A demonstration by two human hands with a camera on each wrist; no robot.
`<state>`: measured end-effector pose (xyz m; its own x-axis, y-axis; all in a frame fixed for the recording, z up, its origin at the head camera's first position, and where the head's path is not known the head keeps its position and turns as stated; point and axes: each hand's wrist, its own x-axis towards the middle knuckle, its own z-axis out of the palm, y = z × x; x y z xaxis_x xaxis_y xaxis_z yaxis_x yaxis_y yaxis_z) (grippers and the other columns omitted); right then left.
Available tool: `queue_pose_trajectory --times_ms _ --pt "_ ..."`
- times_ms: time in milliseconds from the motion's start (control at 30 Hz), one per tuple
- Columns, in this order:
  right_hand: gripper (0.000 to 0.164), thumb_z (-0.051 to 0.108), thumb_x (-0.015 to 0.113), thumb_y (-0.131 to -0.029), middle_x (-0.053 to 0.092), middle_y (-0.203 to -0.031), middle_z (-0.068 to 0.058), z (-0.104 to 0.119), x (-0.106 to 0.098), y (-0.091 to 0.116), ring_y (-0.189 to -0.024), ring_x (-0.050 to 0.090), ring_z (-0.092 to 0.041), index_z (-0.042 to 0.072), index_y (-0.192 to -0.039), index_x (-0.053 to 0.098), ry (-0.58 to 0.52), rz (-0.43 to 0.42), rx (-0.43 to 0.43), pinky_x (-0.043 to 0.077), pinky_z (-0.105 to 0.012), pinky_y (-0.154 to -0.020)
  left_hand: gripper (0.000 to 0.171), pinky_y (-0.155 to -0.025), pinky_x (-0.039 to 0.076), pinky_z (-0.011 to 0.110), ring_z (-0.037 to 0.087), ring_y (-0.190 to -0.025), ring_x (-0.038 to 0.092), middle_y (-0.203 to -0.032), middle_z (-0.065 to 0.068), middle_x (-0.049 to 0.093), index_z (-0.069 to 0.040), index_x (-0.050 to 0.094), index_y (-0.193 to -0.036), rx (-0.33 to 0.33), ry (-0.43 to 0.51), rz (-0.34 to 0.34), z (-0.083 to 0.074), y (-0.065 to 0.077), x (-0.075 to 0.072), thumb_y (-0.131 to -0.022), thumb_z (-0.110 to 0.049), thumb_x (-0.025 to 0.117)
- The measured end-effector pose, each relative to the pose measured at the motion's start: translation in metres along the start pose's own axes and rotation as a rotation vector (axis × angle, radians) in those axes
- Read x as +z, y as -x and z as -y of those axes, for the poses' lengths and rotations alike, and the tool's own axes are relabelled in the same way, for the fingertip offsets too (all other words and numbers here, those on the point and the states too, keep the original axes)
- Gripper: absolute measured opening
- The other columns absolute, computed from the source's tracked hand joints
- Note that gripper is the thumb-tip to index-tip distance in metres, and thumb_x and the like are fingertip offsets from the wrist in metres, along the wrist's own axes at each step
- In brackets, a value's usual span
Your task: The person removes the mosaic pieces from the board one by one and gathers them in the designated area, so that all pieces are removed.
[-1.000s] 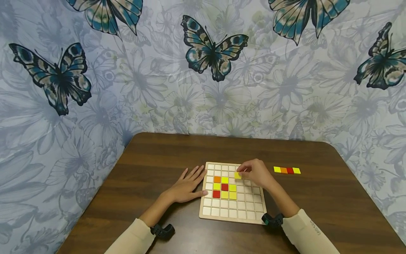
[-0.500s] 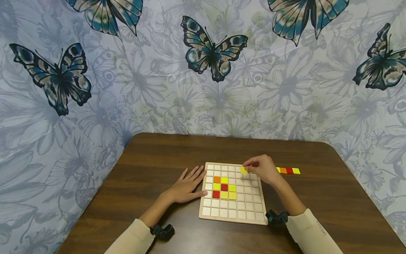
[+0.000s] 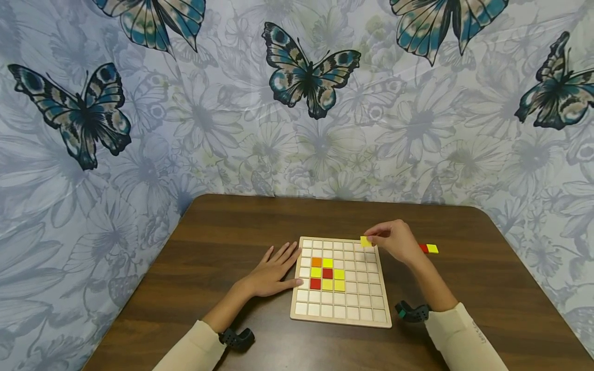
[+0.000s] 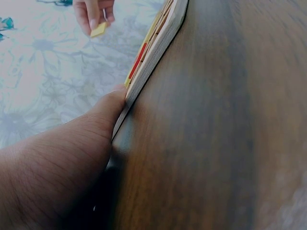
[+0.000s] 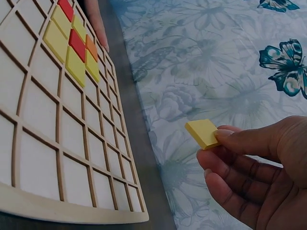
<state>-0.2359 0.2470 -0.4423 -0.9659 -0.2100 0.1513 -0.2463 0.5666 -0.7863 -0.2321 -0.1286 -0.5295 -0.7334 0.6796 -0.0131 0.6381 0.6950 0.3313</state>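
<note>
Between thumb and fingertips my right hand (image 3: pixel 394 240) pinches a yellow square tile (image 5: pixel 202 133). In the head view that tile overlaps the far right corner of a wooden grid board (image 3: pixel 341 322); the right wrist view shows it raised above the board. My left hand (image 3: pixel 271 270) lies flat at the board's left side, fingers spread, thumb and fingertips right at the edge. Set in the grid cells left of the middle is a cluster of yellow, red (image 3: pixel 327 273) and orange (image 3: pixel 316 262) tiles. The other cells show white.
Beyond my right hand a short row of tiles lies on the brown table (image 3: pixel 232 221), its red and yellow tiles (image 3: pixel 432 249) showing and the rest hidden. A wall cloth (image 3: pixel 325 149) with butterflies and flowers hangs behind the table.
My right hand has moved right and away from me with the yellow tile, from over the board's upper cells to its far right corner, covering part of the tile row. My left hand stays put.
</note>
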Motion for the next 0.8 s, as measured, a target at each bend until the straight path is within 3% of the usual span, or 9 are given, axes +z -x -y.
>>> queue_pose_trajectory --times_ms 200,367,467,700,800 --pt "0.01 0.005 0.073 -0.093 0.076 -0.097 -0.016 -0.004 -0.005 0.0 -0.081 0.073 -0.032 0.002 -0.1 0.08 -0.012 -0.009 0.019 0.06 -0.039 -0.07 0.087 -0.119 0.003 0.065 0.033 -0.156 0.005 -0.17 0.012 0.006 -0.012 0.012 -0.165 0.006 -0.005 0.006 0.0 0.002 -0.001 -0.102 -0.062 0.045" --pt "0.011 0.007 0.073 -0.094 0.076 -0.094 -0.014 -0.003 -0.011 -0.001 -0.085 0.072 -0.04 0.003 -0.101 0.08 -0.021 -0.016 0.03 0.059 -0.049 -0.074 0.087 -0.119 0.004 0.065 0.032 -0.156 0.005 -0.171 0.011 0.005 -0.013 0.011 -0.165 0.008 -0.01 0.005 0.001 0.001 -0.001 -0.102 -0.063 0.044" --pt "0.011 0.009 0.072 -0.095 0.076 -0.093 -0.01 -0.002 -0.015 -0.001 -0.085 0.072 -0.037 0.004 -0.102 0.08 -0.017 -0.023 0.027 0.059 -0.05 -0.075 0.087 -0.119 0.003 0.064 0.031 -0.157 0.004 -0.171 0.01 0.004 -0.014 0.01 -0.165 0.002 -0.018 0.007 0.0 0.0 -0.002 -0.102 -0.065 0.042" --pt "0.013 0.01 0.072 -0.095 0.076 -0.092 -0.01 -0.005 -0.024 0.003 -0.081 0.072 -0.027 0.003 -0.104 0.079 0.013 -0.03 0.034 0.058 -0.032 -0.069 0.087 -0.119 0.003 0.065 0.033 -0.156 0.004 -0.171 0.011 0.005 -0.013 0.011 -0.165 0.007 -0.011 0.012 0.0 0.0 -0.002 -0.102 -0.064 0.044" --pt "0.013 0.01 0.072 -0.095 0.076 -0.09 -0.01 -0.006 -0.029 0.005 -0.078 0.071 -0.023 0.003 -0.104 0.079 0.023 -0.037 0.046 0.056 -0.031 -0.066 0.087 -0.119 0.004 0.065 0.034 -0.156 0.005 -0.17 0.012 0.006 -0.012 0.012 -0.165 0.012 -0.011 0.004 0.0 0.0 -0.002 -0.102 -0.063 0.044"
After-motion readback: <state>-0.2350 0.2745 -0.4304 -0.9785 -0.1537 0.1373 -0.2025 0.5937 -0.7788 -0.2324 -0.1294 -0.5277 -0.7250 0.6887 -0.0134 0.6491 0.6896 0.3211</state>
